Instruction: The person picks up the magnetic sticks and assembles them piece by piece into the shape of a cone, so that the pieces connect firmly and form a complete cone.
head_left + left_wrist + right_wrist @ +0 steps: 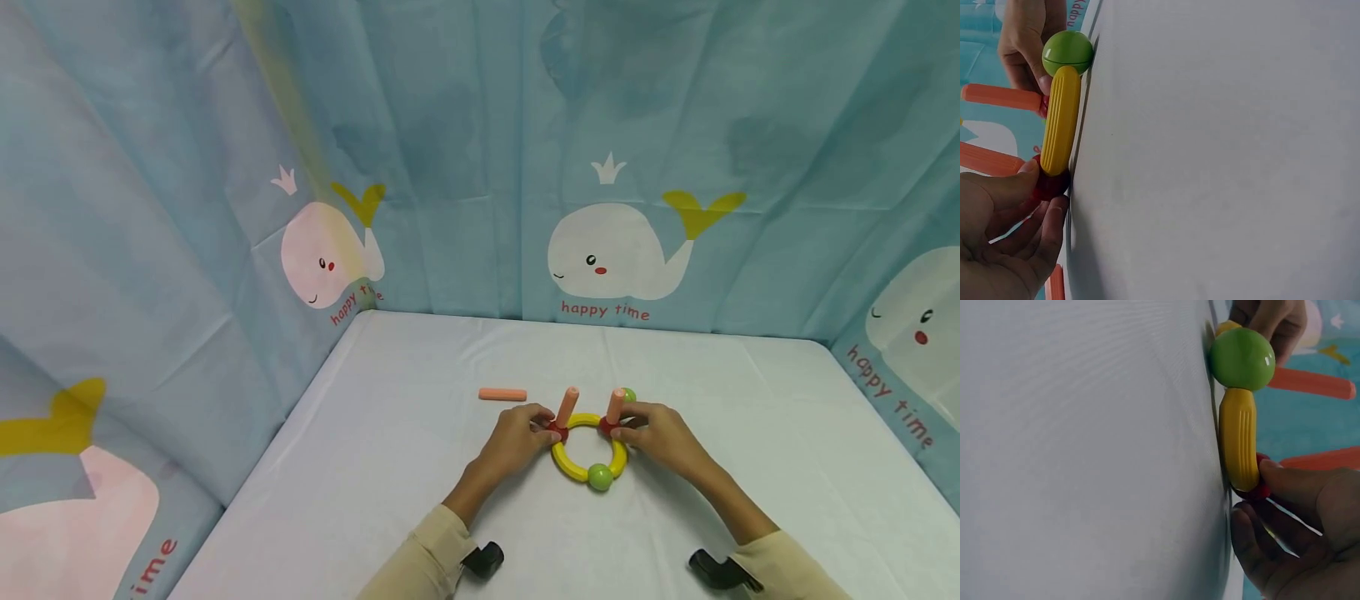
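A ring of curved yellow rods [568, 468] lies on the white table, joined by balls. Nearest me sits a green ball [601, 477]; a second green ball [630, 394] shows at the far side, partly hidden. My left hand [516, 439] pinches the red ball [1052, 187] on the ring's left between thumb and fingers. On the other side, my right hand [664, 435] holds another red ball [1261, 490] the same way. From these red balls rise two orange rods, the left rod [567, 407] and the right rod [616, 406], both upright with a slight lean.
A loose orange rod [502, 394] lies flat, beyond and left of the ring. White cloth covers the table [390, 467]. Blue curtains [465, 167] printed with whales stand along its back and sides. Black straps with small devices [483, 561] sit at both wrists.
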`<state>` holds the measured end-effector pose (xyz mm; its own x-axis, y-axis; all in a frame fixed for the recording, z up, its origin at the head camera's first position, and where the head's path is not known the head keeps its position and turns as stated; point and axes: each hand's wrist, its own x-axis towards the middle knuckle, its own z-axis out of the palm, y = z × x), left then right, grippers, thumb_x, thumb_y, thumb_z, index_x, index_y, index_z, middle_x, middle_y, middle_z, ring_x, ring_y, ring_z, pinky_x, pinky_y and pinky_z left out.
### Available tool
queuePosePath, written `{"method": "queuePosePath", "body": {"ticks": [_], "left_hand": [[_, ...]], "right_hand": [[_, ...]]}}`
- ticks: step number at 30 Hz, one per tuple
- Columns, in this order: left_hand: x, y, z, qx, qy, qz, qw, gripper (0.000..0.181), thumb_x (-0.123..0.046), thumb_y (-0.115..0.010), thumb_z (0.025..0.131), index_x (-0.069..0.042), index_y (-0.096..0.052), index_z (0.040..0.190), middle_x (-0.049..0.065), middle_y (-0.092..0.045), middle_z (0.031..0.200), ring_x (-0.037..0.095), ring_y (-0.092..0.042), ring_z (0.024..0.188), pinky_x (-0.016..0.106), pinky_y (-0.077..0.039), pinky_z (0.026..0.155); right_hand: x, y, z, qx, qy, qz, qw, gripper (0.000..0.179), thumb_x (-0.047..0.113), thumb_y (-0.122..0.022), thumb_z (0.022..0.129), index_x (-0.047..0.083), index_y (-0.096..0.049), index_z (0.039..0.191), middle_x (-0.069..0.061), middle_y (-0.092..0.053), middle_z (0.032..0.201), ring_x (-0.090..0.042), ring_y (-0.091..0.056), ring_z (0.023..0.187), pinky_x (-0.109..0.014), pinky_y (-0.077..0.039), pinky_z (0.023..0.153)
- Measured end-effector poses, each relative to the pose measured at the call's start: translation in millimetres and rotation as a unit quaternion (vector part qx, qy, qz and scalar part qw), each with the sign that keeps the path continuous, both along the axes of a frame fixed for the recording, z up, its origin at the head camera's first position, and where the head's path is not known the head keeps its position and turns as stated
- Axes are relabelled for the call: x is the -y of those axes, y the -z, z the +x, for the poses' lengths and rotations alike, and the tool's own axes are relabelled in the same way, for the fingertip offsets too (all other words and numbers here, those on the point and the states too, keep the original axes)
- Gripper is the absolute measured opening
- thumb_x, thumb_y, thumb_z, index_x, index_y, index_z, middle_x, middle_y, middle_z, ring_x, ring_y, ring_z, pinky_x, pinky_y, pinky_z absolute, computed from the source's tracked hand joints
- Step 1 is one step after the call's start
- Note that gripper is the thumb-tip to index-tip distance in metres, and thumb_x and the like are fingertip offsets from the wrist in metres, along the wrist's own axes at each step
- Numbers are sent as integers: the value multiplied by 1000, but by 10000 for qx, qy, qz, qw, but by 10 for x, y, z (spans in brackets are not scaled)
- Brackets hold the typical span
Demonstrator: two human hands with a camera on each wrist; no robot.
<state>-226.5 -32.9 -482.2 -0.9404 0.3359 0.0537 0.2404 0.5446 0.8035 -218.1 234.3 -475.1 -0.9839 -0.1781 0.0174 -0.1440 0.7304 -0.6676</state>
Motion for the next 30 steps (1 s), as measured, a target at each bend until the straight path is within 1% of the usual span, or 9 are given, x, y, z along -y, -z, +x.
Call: {"method": "queuePosePath", "body": {"ticks": [2,5,7,10,14,17,21,25,30], "left_hand": [[-33,-7,-39,22,28,7,10000,26,-15,-81,95,-7,-78,120,1,-78,108,7,-68,90,23,-57,82],[-81,-22,-103,36,111,-99,9999,26,-15,-80,96,-8,-78,122,0,-77,108,8,-67,93,24,-57,86],[-116,-29,-157,30,151,-112,9998,27,-15,-80,96,-7,-78,122,0,-77,108,10,-68,95,26,-58,88],[-175,-46,-237,62,193,-189,9996,25,-15,-79,97,-9,-79,121,-1,-77,107,11,-67,96,28,-58,90],[-257,-68,-337,133,320,-312,9989,22,-17,-78,98,-12,-80,120,-4,-76,107,10,-65,97,28,-57,92],[-298,-75,-401,252,452,-212,9984,23,-17,-78,98,-12,-80,120,-3,-77,109,10,-66,97,27,-57,91],[-333,-68,-475,441,695,2,9966,23,-15,-79,97,-13,-81,120,-3,-79,112,10,-69,98,24,-57,87],[-368,-46,-530,491,1001,36,9938,21,-17,-80,97,-15,-82,118,-5,-80,112,6,-69,99,22,-56,89],[-411,-29,-574,498,1295,-3,9903,21,-21,-80,97,-17,-83,117,-7,-80,113,1,-68,98,20,-55,89]], "right_hand": [[-27,-6,33,28,51,-55,10000,37,18,-84,92,2,-75,125,-11,-78,114,-29,-70,103,-39,-61,80],[-70,-13,89,87,171,-86,9998,40,21,-86,90,2,-75,124,-11,-77,112,-26,-69,99,-31,-59,71],[-89,-19,135,151,231,-94,9996,43,23,-88,89,1,-74,124,-11,-77,111,-25,-69,98,-30,-57,68],[-108,-24,206,202,271,-15,9994,45,25,-88,88,1,-74,124,-9,-76,110,-23,-68,98,-31,-57,72],[-121,-21,316,304,274,39,9992,45,24,-87,89,0,-74,125,-6,-76,108,-21,-67,96,-34,-59,78],[-115,-27,408,373,220,-75,9990,45,23,-87,88,0,-74,125,-3,-76,103,-18,-66,92,-30,-59,74],[-86,-34,522,381,69,-256,9989,40,23,-88,87,4,-76,121,3,-75,97,-15,-66,89,-24,-55,69],[-54,-30,611,365,-114,-347,9987,37,22,-88,88,7,-76,119,5,-74,94,-13,-66,86,-24,-54,68],[-11,6,688,319,-327,-456,9979,39,19,-86,89,3,-75,123,3,-76,94,-10,-68,84,-23,-56,68]]}}
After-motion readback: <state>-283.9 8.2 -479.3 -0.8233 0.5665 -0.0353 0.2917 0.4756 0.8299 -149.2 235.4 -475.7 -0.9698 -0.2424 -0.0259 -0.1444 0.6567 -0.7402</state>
